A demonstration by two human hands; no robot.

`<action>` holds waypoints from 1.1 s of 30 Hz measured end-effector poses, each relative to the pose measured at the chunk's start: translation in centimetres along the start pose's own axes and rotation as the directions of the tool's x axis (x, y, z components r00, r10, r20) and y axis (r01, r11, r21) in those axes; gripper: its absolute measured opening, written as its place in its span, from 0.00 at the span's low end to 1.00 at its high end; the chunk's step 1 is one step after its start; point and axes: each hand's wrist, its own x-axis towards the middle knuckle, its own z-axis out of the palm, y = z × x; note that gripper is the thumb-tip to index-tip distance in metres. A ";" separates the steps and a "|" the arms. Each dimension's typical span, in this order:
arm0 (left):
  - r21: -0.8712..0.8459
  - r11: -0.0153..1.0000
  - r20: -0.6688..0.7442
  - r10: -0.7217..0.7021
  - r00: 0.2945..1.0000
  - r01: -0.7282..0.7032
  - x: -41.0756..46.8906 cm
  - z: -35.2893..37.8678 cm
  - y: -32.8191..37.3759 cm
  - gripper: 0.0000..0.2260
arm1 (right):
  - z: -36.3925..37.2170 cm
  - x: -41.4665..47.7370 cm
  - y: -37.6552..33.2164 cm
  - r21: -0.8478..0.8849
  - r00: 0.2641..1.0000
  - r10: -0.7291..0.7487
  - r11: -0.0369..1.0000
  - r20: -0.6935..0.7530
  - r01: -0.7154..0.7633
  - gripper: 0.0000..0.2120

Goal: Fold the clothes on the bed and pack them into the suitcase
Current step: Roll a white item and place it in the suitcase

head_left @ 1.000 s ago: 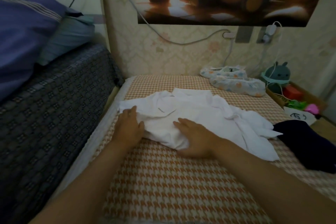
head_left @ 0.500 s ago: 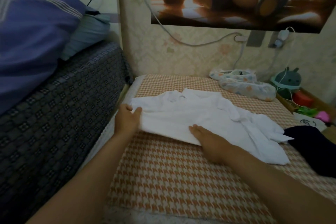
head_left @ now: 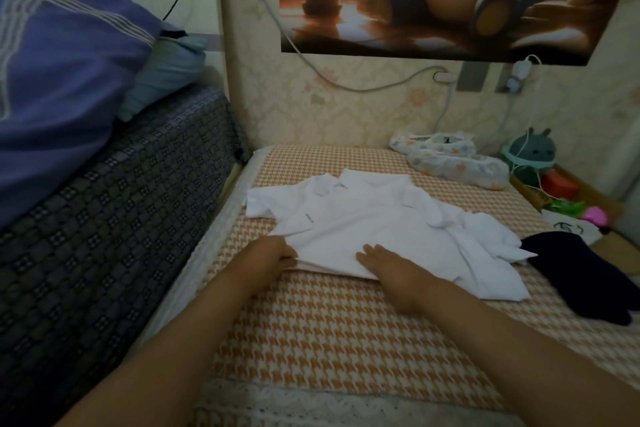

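The left hand (head_left: pixel 273 253) curls its fingers round the near-left hem of the white shirt (head_left: pixel 363 229), pinching the edge just off the bed (head_left: pixel 346 340). The right hand (head_left: pixel 391 267) lies flat, fingers straight, pressing the near hem a little to the right; it grasps nothing.

The shirt lies spread front-up in the middle of the bed, collar at the far end and left sleeve out flat. Its right side is still bunched into folds. Touching that bunched side, to the right, lies a dark garment (head_left: pixel 581 274), unfolded.

The step in hand looks like smoothing and squaring the shirt before the first fold, so the task is at an early stage. The next move probably calls for flattening the crumpled right side and sleeve, then bringing one side in over the middle while the flat hand holds the cloth still.

The suitcase is not in view, so nothing can be said of what is packed. At the far right a low brown box (head_left: pixel 585 194) seems to hold a red block (head_left: pixel 561 185). A teal plush toy (head_left: pixel 535 152) sits at its far end. Whether the green and pink bits nearby lie inside it is unclear.
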 end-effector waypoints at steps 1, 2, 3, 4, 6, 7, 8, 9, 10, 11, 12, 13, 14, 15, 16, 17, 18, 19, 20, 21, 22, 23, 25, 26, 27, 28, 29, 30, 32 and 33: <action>-0.016 1.000 0.001 0.007 1.000 -0.007 -0.1 -0.3 0.2 0.09 | 0.0 -0.5 -0.4 -0.007 1.000 -0.002 1.000 0.018 0.002 0.35; -0.027 0.999 0.013 0.021 1.000 -0.021 -0.3 -0.9 0.4 0.10 | -0.1 -1.0 -0.7 -0.019 0.999 -0.004 1.000 0.039 0.005 0.34; -0.034 0.999 0.035 0.034 0.999 -0.033 -0.7 -1.5 0.7 0.13 | -0.3 -1.6 -1.0 -0.036 0.998 -0.013 0.999 0.064 0.015 0.34; -0.040 0.999 0.073 0.036 0.997 -0.033 -1.2 -2.2 1.2 0.15 | -0.6 -2.1 -1.2 -0.053 0.996 -0.023 0.998 0.084 0.027 0.33; -0.008 1.000 0.218 0.005 0.976 -0.004 -2.6 -3.6 2.0 0.13 | -1.7 -3.3 -1.9 -0.069 0.994 -0.046 0.996 0.102 0.053 0.30; 0.035 0.999 0.308 -0.025 0.951 0.015 -3.1 -4.2 2.4 0.10 | -2.4 -4.0 -2.4 -0.057 0.993 -0.062 0.996 0.104 0.068 0.27; 0.054 0.997 0.393 -0.066 0.917 0.049 -3.6 -4.7 2.9 0.07 | -2.9 -4.6 -2.9 -0.035 0.990 -0.074 0.996 0.116 0.079 0.25; 0.040 0.994 0.468 -0.105 0.878 0.097 -4.1 -5.1 3.4 0.06 | -3.4 -5.2 -3.4 -0.009 0.987 -0.080 0.997 0.142 0.082 0.25; 0.005 0.988 0.531 -0.135 0.837 0.156 -4.4 -5.2 3.8 0.08 | -3.8 -5.5 -3.8 0.019 0.982 -0.075 0.997 0.174 0.073 0.25; -0.054 0.973 0.570 -0.153 0.808 0.223 -4.7 -5.3 4.1 0.11 | -4.1 -5.8 -4.2 0.047 0.979 -0.067 0.997 0.195 0.059 0.24; -0.134 0.949 0.581 -0.158 0.798 0.286 -4.7 -5.4 4.3 0.13 | -4.3 -5.7 -4.3 0.078 0.979 -0.058 0.996 0.198 0.044 0.22; -0.223 0.922 0.554 -0.148 0.820 0.317 -4.5 -5.3 4.4 0.13 | -4.6 -5.4 -4.4 0.110 0.983 -0.050 0.993 0.175 0.031 0.20; -0.304 0.903 0.469 -0.136 0.873 0.304 -4.1 -5.2 4.1 0.11 | -4.7 -4.8 -4.4 0.143 0.991 -0.039 0.990 0.126 0.020 0.19; -0.323 0.909 0.333 -0.150 0.931 0.262 -3.5 -5.1 3.6 0.09 | -4.8 -3.9 -4.3 0.177 0.998 -0.026 0.984 0.055 0.016 0.17; -0.281 0.934 0.173 -0.178 0.969 0.222 -2.7 -4.8 2.7 0.07 | -4.7 -2.8 -4.2 0.197 1.000 -0.017 0.980 -0.023 0.021 0.16; -0.203 0.958 0.013 -0.204 0.979 0.202 -1.9 -4.5 1.5 0.07 | -4.6 -1.5 -4.2 0.203 0.995 -0.012 0.979 -0.100 0.032 0.16; -0.143 0.969 -0.113 -0.217 0.970 0.201 -0.9 -4.1 0.3 0.07 | -4.5 -0.2 -4.2 0.207 0.986 -0.011 0.977 -0.165 0.045 0.16; -0.101 0.974 -0.190 -0.220 0.957 0.204 -0.1 -3.8 -1.0 0.08 | -4.3 1.2 -4.3 0.219 0.975 -0.011 0.974 -0.222 0.061 0.17; -0.045 0.975 -0.222 -0.220 0.950 0.216 0.7 -3.5 -2.1 0.11 | -4.1 2.7 -4.4 0.238 0.965 -0.011 0.968 -0.263 0.076 0.18; 0.028 0.969 -0.214 -0.233 0.948 0.245 1.3 -3.2 -3.2 0.14 | -3.9 4.2 -4.5 0.258 0.956 -0.008 0.962 -0.294 0.088 0.18; 0.109 0.951 -0.187 -0.267 0.945 0.290 1.8 -2.8 -4.2 0.17 | -3.6 5.7 -4.5 0.280 0.949 -0.001 0.956 -0.314 0.093 0.19; 0.178 0.925 -0.156 -0.311 0.938 0.336 2.3 -2.5 -5.1 0.20 | -3.4 7.0 -4.6 0.299 0.946 0.007 0.950 -0.325 0.096 0.21; 0.269 0.879 -0.083 -0.388 0.918 0.395 2.8 -1.5 -6.6 0.25 | -3.0 9.2 -4.9 0.303 0.950 0.013 0.949 -0.311 0.086 0.25; 0.284 0.876 -0.072 -0.386 0.920 0.390 3.1 -0.8 -7.2 0.24 | -2.8 10.0 -4.9 0.281 0.959 0.013 0.957 -0.283 0.070 0.26; 0.271 0.891 -0.093 -0.352 0.931 0.364 3.2 -0.1 -7.7 0.21 | -2.6 10.7 -4.8 0.242 0.968 0.018 0.969 -0.249 0.044 0.27; 0.219 0.917 -0.154 -0.305 0.940 0.333 3.4 0.4 -8.0 0.16 | -2.3 11.3 -4.5 0.194 0.976 0.027 0.981 -0.215 0.016 0.28; 0.151 0.941 -0.217 -0.268 0.939 0.303 3.4 0.5 -8.1 0.12 | -2.0 11.7 -4.2 0.148 0.981 0.032 0.989 -0.189 -0.004 0.28; 0.096 0.953 -0.258 -0.255 0.932 0.288 3.3 0.3 -8.2 0.09 | -1.7 12.1 -3.9 0.115 0.984 0.034 0.993 -0.175 -0.014 0.28; 0.134 0.935 -0.283 -0.281 0.917 0.328 3.1 -0.8 -8.7 0.08 | -1.3 12.7 -3.4 0.086 0.982 0.025 0.996 -0.187 -0.009 0.28; 0.194 0.901 -0.269 -0.331 0.904 0.388 2.9 -1.5 -9.2 0.09 | -1.1 13.0 -3.3 0.078 0.980 0.022 0.997 -0.200 -0.007 0.28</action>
